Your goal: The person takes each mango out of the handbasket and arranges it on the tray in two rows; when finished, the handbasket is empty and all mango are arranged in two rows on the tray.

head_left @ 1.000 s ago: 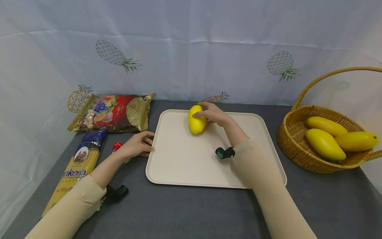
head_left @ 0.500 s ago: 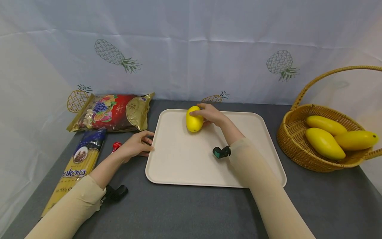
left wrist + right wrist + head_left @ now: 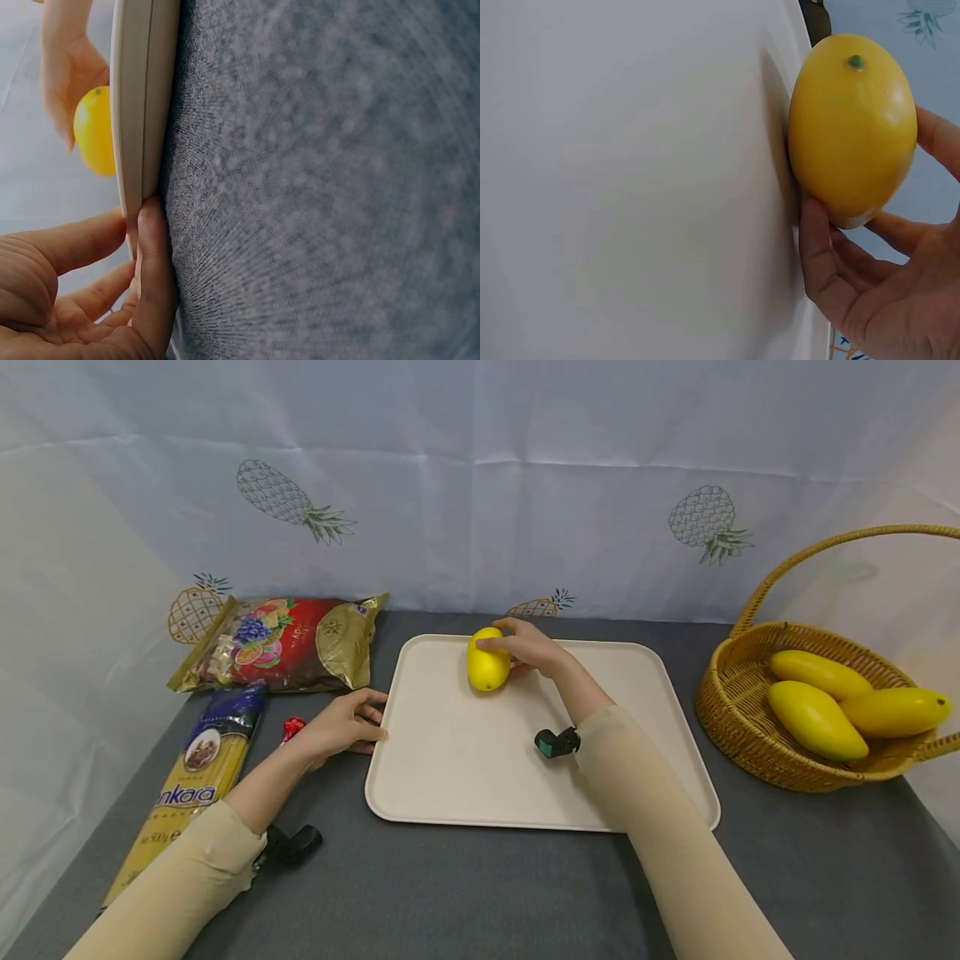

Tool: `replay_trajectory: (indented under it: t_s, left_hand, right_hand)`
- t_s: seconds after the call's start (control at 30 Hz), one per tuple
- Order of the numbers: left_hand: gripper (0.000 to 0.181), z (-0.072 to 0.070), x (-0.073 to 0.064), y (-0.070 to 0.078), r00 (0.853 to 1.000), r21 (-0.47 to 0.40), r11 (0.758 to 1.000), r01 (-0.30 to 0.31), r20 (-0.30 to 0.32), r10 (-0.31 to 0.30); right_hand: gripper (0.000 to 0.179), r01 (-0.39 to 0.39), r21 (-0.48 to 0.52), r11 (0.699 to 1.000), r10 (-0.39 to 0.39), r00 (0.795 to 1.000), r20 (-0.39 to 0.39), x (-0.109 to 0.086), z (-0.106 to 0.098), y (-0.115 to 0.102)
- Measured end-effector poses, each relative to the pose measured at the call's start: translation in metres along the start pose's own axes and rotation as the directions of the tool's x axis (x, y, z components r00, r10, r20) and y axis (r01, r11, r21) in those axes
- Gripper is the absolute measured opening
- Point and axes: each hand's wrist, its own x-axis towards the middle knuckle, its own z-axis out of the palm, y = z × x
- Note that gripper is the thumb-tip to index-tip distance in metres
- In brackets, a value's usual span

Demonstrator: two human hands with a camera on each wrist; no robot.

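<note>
A yellow mango point(image 3: 488, 662) with a small green stem mark lies at the back of a cream tray point(image 3: 480, 760). My right hand point(image 3: 531, 647) holds it from the right, the thumb over its near side and other fingers around its far and lower parts. The right wrist view shows the mango point(image 3: 853, 127) in full, low against the tray's surface. At the tray's left edge, my left hand point(image 3: 341, 727) pinches the rim. In the left wrist view, that hand point(image 3: 90, 292) has its thumb above the tray rim point(image 3: 139, 112) and a finger beneath it.
On the right stands a wicker basket point(image 3: 738, 727) with a tall handle, holding 3 mangoes point(image 3: 817, 720). A candy bag point(image 3: 288, 643) lies at the back left, a spaghetti pack point(image 3: 198, 777) below it. A red-wrapped candy point(image 3: 293, 727) is near my left wrist.
My right hand and the mango shifted slightly left over the tray, then stayed almost still. The left hand keeps its place on the rim.
</note>
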Motion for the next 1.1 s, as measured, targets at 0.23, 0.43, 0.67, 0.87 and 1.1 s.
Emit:
replay_trajectory:
  t_s: [0.23, 0.43, 0.67, 0.87, 1.1]
  left_hand:
    - [0.062, 0.001, -0.001, 0.001, 1.000, -0.009, 1.000, 0.006, 0.000, -0.006]
    - [0.062, 0.001, -0.002, 0.003, 1.000, -0.019, 1.000, 0.012, 0.002, -0.012]
    - [0.063, 0.001, -0.002, 0.003, 1.000, -0.011, 1.000, 0.010, -0.001, -0.010]
    - [0.063, 0.002, -0.001, 0.003, 1.000, -0.012, 1.000, 0.010, 0.003, -0.010]
    - [0.063, 0.001, -0.002, 0.003, 1.000, -0.013, 1.000, 0.002, 0.014, -0.002]
  right_hand:
    - [0.078, -0.003, 0.008, 1.000, 0.003, 1.000, 0.004, 0.000, 0.001, -0.001]
    - [0.076, -0.013, 0.007, 1.000, 0.012, 1.000, 0.004, 0.000, 0.001, -0.002]
    - [0.075, -0.008, 0.007, 1.000, 0.008, 1.000, 0.006, -0.003, -0.001, -0.001]
    - [0.075, -0.023, -0.002, 1.000, 0.023, 1.000, -0.005, -0.011, -0.012, 0.001]
    - [0.074, 0.013, -0.008, 1.000, -0.013, 1.000, -0.027, -0.034, -0.035, -0.001]
